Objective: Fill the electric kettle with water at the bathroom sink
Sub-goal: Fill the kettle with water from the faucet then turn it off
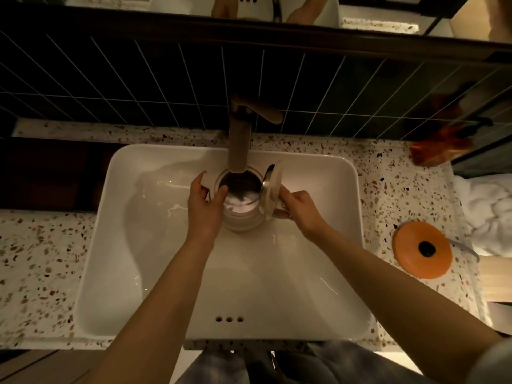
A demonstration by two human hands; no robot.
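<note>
We hold the kettle [240,214] inside the sink [138,245] beneath the faucet [238,145], its lid [271,189] open, our left hand [205,209] cupping its side and our right hand [300,212] gripping its handle.

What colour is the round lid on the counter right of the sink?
Orange, with a black centre; head view shows the lid clearly.

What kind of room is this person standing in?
Most likely a bathroom: a white basin set in a speckled counter, a tap against dark wall tiles, and a mirror above.
</note>
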